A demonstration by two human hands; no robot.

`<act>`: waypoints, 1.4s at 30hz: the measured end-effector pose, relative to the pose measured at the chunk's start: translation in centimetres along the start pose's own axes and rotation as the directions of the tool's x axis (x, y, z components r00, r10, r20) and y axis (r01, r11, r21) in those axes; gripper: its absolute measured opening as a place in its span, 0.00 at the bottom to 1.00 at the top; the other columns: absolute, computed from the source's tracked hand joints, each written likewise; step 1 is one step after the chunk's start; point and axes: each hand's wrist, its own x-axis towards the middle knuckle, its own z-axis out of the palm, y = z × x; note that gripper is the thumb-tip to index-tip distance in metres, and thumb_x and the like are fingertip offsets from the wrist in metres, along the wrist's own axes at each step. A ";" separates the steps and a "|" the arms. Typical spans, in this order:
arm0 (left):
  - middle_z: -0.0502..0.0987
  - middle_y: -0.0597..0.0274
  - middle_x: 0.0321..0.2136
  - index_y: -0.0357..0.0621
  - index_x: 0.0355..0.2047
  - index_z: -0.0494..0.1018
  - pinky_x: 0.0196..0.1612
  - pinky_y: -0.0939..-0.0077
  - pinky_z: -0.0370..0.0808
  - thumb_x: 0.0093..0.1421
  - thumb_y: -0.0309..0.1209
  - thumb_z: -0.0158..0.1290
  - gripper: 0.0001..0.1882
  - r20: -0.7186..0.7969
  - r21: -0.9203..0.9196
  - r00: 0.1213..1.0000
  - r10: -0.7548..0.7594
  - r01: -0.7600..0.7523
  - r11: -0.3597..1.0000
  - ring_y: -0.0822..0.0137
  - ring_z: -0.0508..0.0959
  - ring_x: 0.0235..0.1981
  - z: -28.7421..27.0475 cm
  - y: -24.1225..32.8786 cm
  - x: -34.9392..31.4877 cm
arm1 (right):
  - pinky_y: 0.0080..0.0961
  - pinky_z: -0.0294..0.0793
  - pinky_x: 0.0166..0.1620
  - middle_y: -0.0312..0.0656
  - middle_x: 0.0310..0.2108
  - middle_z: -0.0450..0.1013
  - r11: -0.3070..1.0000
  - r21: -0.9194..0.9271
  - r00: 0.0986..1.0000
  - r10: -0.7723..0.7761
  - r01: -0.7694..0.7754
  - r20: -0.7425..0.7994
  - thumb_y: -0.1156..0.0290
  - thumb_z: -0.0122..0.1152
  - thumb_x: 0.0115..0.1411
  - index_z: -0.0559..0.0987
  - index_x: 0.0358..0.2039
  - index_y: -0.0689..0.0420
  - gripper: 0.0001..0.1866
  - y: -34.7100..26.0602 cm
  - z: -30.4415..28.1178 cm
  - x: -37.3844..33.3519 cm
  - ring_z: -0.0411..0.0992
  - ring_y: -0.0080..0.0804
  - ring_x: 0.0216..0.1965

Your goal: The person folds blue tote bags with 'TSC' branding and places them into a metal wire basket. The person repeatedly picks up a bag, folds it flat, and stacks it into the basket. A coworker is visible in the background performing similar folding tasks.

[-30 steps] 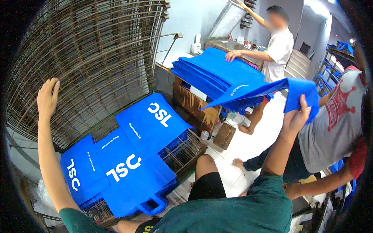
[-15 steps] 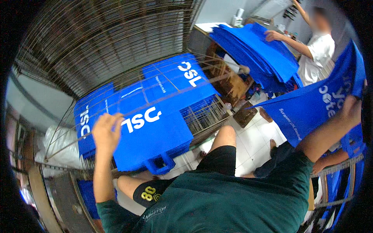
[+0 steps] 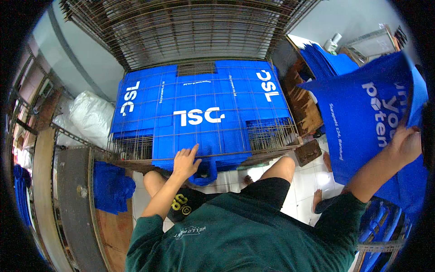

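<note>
On our L we've a white plastic bundle (image 3: 93, 113). Mid: blue bags (image 3: 199, 97) w/ white print lie flat under a wire grid (image 3: 272, 136). Our L hand (image 3: 186, 163), empty, fingers spread, is at the grid's front edge; can't tell if touching. To the R, we've a blue pile (image 3: 321, 59), then our R hand (image 3: 405, 145) gripping a blue cloth (image 3: 349, 131) nr its R end.

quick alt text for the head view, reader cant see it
A person's right hand holds up a printed blue piece at right; their left hand, fingers spread, is at the near edge of a wire rack. Beneath its wires lie blue bags with white lettering.
</note>
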 end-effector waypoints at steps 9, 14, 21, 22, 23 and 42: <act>0.63 0.42 0.54 0.32 0.62 0.46 0.52 0.52 0.64 0.39 0.81 0.24 0.66 0.334 -0.900 0.858 0.390 0.414 -0.141 0.50 0.66 0.53 -20.8 18.2 19.5 | 0.22 0.70 0.41 0.40 0.32 0.74 0.612 0.627 0.787 0.617 -0.482 0.002 0.81 0.63 0.50 0.75 0.32 0.63 0.09 -9.0 17.6 -6.8 0.72 0.28 0.33; 0.74 0.58 0.22 0.40 0.27 0.70 0.36 0.69 0.75 0.53 0.50 0.54 0.22 0.191 -0.891 0.927 0.324 0.302 -0.338 0.62 0.75 0.26 -26.9 19.4 27.6 | 0.28 0.69 0.48 0.48 0.40 0.71 0.644 0.639 0.830 0.558 -0.420 -0.017 0.83 0.58 0.53 0.68 0.42 0.68 0.16 -9.7 18.7 -10.2 0.70 0.31 0.40; 0.77 0.49 0.30 0.33 0.31 0.73 0.42 0.63 0.76 0.52 0.23 0.53 0.07 0.193 -0.980 0.957 0.217 0.201 -0.013 0.60 0.79 0.31 -25.5 19.5 29.9 | 0.33 0.64 0.53 0.52 0.48 0.66 0.700 0.517 0.869 0.428 -0.493 0.250 0.83 0.57 0.53 0.58 0.52 0.69 0.27 -10.1 18.2 -14.6 0.68 0.37 0.47; 0.77 0.50 0.30 0.33 0.32 0.73 0.42 0.62 0.76 0.51 0.24 0.54 0.08 0.188 -0.982 0.964 0.188 0.186 0.030 0.60 0.79 0.32 -26.0 19.0 30.4 | 0.34 0.65 0.52 0.52 0.47 0.67 0.674 0.519 0.850 0.410 -0.526 0.330 0.80 0.56 0.55 0.57 0.53 0.67 0.27 -10.3 18.2 -15.3 0.69 0.38 0.46; 0.77 0.50 0.30 0.34 0.33 0.73 0.41 0.62 0.76 0.51 0.24 0.54 0.08 0.185 -0.982 0.967 0.178 0.175 0.066 0.60 0.79 0.32 -26.3 18.9 30.8 | 0.34 0.66 0.51 0.51 0.46 0.68 0.610 0.531 0.806 0.385 -0.588 0.450 0.77 0.55 0.56 0.57 0.55 0.64 0.27 -10.5 17.6 -16.5 0.70 0.39 0.44; 0.58 0.56 0.60 0.48 0.61 0.55 0.58 0.66 0.61 0.44 0.12 0.52 0.42 -0.025 -0.824 0.803 -0.595 0.320 0.467 0.56 0.59 0.59 -16.3 -10.1 6.0 | 0.28 0.71 0.35 0.43 0.44 0.68 -0.483 -0.088 -0.327 0.439 -0.871 0.837 0.80 0.49 0.53 0.57 0.55 0.46 0.29 -10.4 12.5 -39.1 0.70 0.30 0.34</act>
